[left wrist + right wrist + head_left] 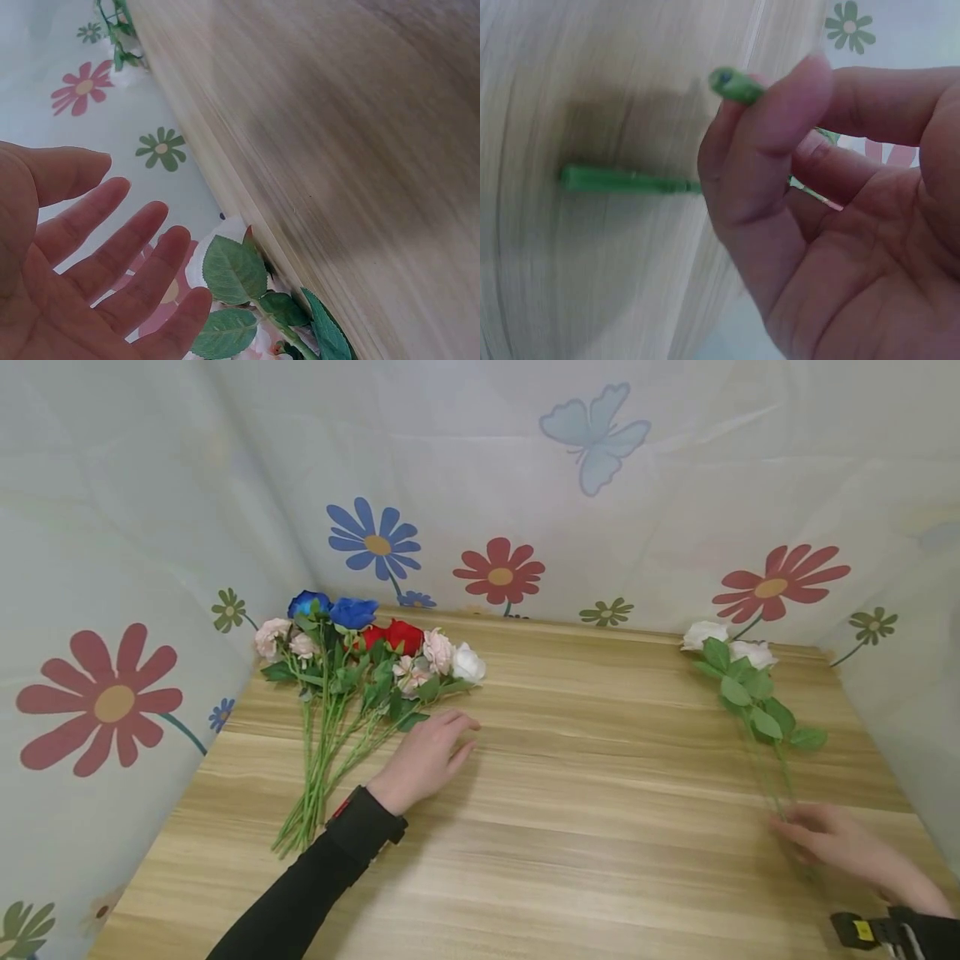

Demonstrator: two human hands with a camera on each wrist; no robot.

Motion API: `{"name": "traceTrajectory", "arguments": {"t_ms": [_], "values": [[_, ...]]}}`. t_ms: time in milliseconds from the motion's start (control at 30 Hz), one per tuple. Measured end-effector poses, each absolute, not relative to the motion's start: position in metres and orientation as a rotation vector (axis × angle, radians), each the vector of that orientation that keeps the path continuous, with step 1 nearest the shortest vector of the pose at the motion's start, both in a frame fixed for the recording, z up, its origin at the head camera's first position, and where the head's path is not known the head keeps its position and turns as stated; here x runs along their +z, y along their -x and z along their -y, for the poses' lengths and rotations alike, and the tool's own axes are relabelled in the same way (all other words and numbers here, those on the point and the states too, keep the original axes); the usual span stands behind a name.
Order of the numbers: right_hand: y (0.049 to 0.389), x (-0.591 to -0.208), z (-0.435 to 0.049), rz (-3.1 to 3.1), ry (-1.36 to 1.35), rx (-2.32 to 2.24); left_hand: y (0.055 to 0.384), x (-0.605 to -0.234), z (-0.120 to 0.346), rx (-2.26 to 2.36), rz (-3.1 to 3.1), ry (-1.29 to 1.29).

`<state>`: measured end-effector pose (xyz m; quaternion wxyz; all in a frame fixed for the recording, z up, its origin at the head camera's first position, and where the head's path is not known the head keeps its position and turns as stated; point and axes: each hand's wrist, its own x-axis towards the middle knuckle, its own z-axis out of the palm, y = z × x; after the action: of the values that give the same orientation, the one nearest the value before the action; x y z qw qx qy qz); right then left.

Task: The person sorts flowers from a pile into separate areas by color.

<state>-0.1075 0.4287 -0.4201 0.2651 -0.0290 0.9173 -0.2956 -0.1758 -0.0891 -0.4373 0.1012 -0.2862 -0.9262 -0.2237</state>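
On the right of the table, two white roses [753, 653] with green leaves lie close together. At the lower end of their stems is my right hand [840, 847]. The right wrist view shows its fingers pinching one green stem [736, 85], while a second stem [619, 181] lies beyond the fingers over the wood. My left hand [429, 753] holds nothing, its fingers loosely spread [120, 277]. It hovers just right of a bunch of flowers, nearest to a white rose [468, 664] and pale pink blooms [438, 652].
The bunch on the left also has blue roses [353, 612] and red roses [403, 636], with long green stems [315, 785] pointing toward the front. Flower-printed curtains [465, 460] enclose the back and sides of the wooden table [585, 760].
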Motion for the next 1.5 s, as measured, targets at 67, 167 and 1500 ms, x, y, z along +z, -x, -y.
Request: {"name": "traceTrajectory", "arguments": {"t_ms": [67,167,1500], "values": [[0.108,-0.42,-0.432,-2.523,0.05,-0.721,0.176,-0.437,0.089,-0.656,2.729,0.85],[0.109,-0.419,-0.436,-2.58,0.022,-0.637,0.175,-0.438,0.09,-0.648,2.728,0.853],[0.132,-0.429,-0.422,-2.925,0.001,-0.512,0.172,-0.44,0.092,-0.662,2.819,0.831]]}}
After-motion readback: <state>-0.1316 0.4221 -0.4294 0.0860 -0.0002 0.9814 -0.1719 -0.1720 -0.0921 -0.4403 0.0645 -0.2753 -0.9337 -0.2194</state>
